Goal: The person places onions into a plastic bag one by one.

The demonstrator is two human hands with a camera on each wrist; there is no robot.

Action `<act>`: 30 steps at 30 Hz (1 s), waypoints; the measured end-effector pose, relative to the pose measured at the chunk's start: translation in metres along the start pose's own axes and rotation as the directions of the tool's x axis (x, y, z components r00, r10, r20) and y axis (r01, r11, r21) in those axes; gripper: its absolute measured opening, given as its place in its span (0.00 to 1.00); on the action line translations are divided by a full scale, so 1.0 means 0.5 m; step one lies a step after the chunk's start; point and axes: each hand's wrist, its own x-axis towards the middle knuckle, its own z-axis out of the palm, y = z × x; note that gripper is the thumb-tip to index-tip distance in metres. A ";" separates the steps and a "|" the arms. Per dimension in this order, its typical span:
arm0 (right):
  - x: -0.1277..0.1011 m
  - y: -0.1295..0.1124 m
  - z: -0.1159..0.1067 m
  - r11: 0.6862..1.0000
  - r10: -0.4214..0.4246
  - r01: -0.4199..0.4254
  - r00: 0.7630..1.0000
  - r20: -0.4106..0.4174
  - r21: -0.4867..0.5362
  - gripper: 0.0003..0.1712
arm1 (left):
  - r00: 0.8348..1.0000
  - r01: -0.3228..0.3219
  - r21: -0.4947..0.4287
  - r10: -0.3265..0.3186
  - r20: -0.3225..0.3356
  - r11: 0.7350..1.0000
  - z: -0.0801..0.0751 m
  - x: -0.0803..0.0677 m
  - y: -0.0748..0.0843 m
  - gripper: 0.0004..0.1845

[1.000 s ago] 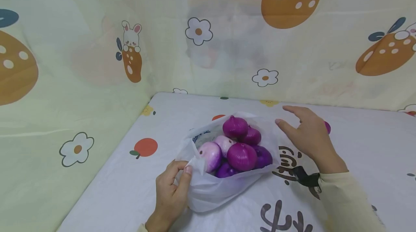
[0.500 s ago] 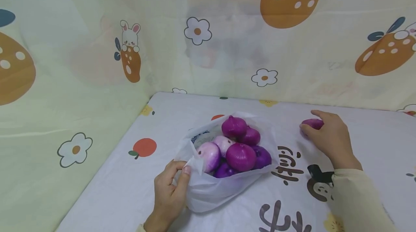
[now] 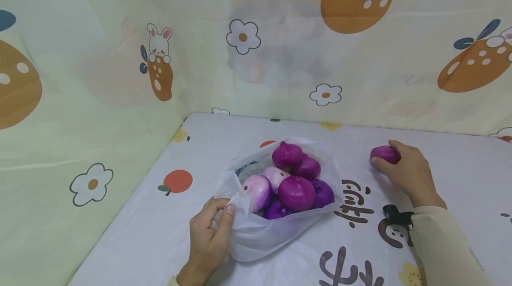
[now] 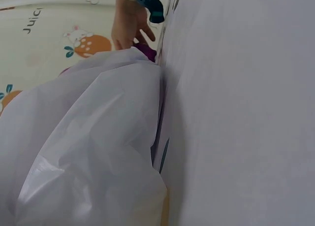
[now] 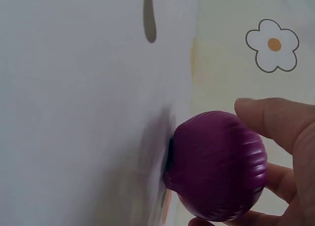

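A white plastic bag (image 3: 260, 232) lies open on the printed tablecloth (image 3: 160, 232), filled with several purple onions (image 3: 297, 192). My left hand (image 3: 210, 235) pinches the bag's near-left rim between thumb and fingers. The bag (image 4: 88, 147) fills the left wrist view. To the right, my right hand (image 3: 408, 172) curls its fingers round a single purple onion (image 3: 385, 153) resting on the cloth. In the right wrist view that onion (image 5: 219, 166) sits between my fingers (image 5: 275, 118), still touching the table.
Cartoon-printed cloth walls (image 3: 256, 41) with carrots, rabbits and flowers close off the back and left side. The table's left edge (image 3: 120, 215) runs diagonally near the bag. A cream sleeve (image 3: 444, 250) covers my right forearm.
My right hand moved from beside the bag to the right and closed its fingers round the lone onion. The left hand and bag stayed put.
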 end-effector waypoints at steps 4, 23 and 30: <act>0.004 0.004 0.004 1.000 -0.001 0.001 1.000 -0.005 0.003 0.46 | 1.000 -0.003 -0.004 0.003 0.001 1.000 0.000 0.001 0.000 0.10; -0.006 -0.016 -0.001 0.999 0.003 -0.002 0.999 -0.041 0.032 0.45 | 1.000 -0.017 -0.017 0.017 -0.005 1.000 0.000 0.003 0.002 0.10; -0.008 -0.030 -0.007 0.999 -0.021 0.024 0.997 -0.074 0.041 0.44 | 1.000 0.008 -0.010 -0.008 0.002 1.000 0.000 0.002 0.000 0.09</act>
